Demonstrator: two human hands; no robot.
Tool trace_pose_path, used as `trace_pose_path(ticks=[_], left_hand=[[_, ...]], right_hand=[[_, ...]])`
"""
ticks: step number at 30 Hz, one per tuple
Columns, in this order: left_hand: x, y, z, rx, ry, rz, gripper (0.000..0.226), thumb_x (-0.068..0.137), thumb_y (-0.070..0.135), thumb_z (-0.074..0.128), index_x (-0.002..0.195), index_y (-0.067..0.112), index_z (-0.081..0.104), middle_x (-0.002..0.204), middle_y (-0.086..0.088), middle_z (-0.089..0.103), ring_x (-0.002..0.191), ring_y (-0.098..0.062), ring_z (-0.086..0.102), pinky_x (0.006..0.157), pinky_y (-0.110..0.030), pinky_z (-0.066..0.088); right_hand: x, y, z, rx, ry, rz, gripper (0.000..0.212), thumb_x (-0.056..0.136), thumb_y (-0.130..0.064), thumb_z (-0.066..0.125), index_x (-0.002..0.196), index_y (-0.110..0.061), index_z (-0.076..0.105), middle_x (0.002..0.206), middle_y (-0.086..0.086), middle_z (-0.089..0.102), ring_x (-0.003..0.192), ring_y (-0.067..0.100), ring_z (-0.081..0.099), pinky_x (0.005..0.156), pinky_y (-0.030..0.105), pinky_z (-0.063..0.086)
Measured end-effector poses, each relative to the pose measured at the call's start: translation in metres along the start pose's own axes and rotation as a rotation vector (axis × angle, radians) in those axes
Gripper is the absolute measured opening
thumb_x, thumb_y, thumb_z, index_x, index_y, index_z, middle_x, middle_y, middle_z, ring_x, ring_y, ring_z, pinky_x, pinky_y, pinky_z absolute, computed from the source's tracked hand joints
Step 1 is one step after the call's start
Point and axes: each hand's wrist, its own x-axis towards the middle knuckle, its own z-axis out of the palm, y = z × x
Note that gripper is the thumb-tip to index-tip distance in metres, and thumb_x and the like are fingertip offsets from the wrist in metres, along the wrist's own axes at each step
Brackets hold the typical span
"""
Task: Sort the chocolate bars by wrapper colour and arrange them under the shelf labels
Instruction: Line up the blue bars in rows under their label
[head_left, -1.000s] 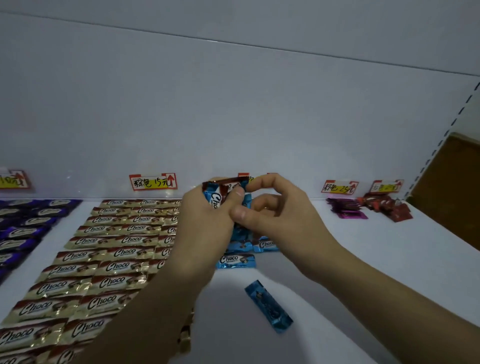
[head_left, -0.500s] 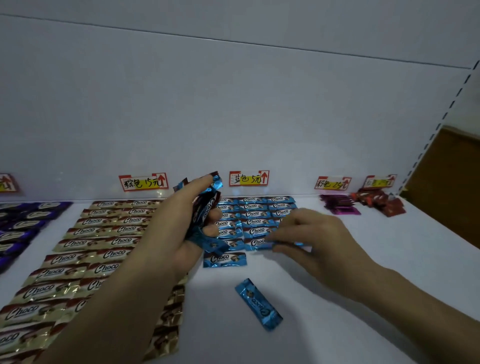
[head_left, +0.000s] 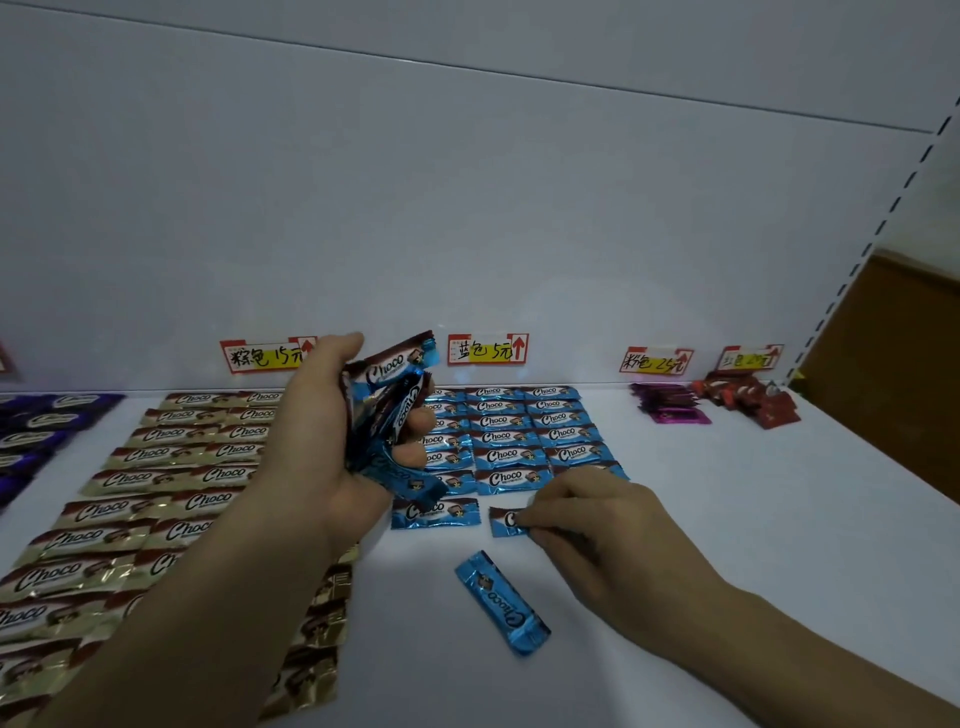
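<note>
DESK: What does the head view show?

OPERATOR: Centre frame, my left grip is clenched round a fanned bundle of blue bars, raised above the shelf near the blue label. Right of centre, my right grip pinches a single blue bar flat on the shelf. That bar sits at the front of the blue block, just beside the front-row bar.

DESK: And around them?

OPERATOR: A stray blue bar lies slantwise at lower centre, apart from the block. Gold bars fill the left under the brown label, with purple bars at the left edge. Pink bars and red bars are heaped at upper right.

DESK: What could go wrong?

OPERATOR: Three things, in my judgement. The bundle is loosely fanned, so a bar could slide out and knock the laid rows askew. The slick wrapper could drag crooked as my right grip lets go. My left forearm crosses above the gold rows, and a dip there would scatter them.
</note>
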Motion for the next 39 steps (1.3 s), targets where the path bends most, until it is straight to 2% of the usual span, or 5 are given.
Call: trace_pose_path(ticks=[8,22,29,35,39], left_hand=[[0.006,-0.001,0.000,0.074,0.000,0.103,0.021,0.096,0.019,0.059,0.110,0.015,0.075,0.071,0.001,0.066,0.049,-0.006,0.050,0.036,-0.016,0.035],[0.008,0.000,-0.001,0.026,0.011,0.162,0.013,0.096,0.021,0.064,0.102,0.010,0.066,0.074,0.002,0.065,0.048,-0.004,0.048,0.036,-0.014,0.035],[0.008,0.002,-0.001,0.051,0.012,0.201,0.011,0.096,0.019,0.063,0.100,0.010,0.066,0.074,0.001,0.062,0.049,-0.003,0.047,0.037,-0.015,0.034],[0.008,0.000,-0.003,0.114,-0.004,0.266,0.011,0.093,0.016,0.067,0.102,0.011,0.070,0.073,0.001,0.062,0.051,-0.004,0.048,0.038,-0.015,0.037],[0.008,-0.002,-0.004,0.299,-0.039,0.337,0.017,0.087,0.017,0.071,0.104,0.012,0.073,0.073,-0.002,0.063,0.053,-0.007,0.049,0.039,-0.018,0.039]], right_hand=[[0.008,-0.001,0.004,-0.017,0.011,0.015,0.020,0.094,-0.030,0.067,0.112,-0.029,0.075,0.108,-0.014,0.070,0.099,0.006,0.062,0.084,0.024,0.057],[0.029,-0.023,-0.011,0.004,0.061,-0.019,0.022,0.096,-0.039,0.059,0.110,-0.031,0.073,0.109,-0.016,0.067,0.103,0.003,0.053,0.084,0.010,0.039],[0.054,-0.040,0.016,0.090,-0.065,-0.102,0.021,0.097,-0.039,0.063,0.112,-0.032,0.075,0.109,-0.013,0.068,0.102,0.007,0.050,0.087,0.031,0.046],[0.053,-0.037,0.026,0.051,0.036,-0.117,0.017,0.095,-0.035,0.065,0.106,-0.029,0.077,0.104,-0.013,0.070,0.098,0.001,0.050,0.081,0.021,0.040],[0.054,-0.044,-0.004,0.602,0.343,0.131,0.015,0.095,-0.032,0.065,0.105,-0.024,0.072,0.099,-0.008,0.074,0.096,0.011,0.068,0.077,0.028,0.055]])
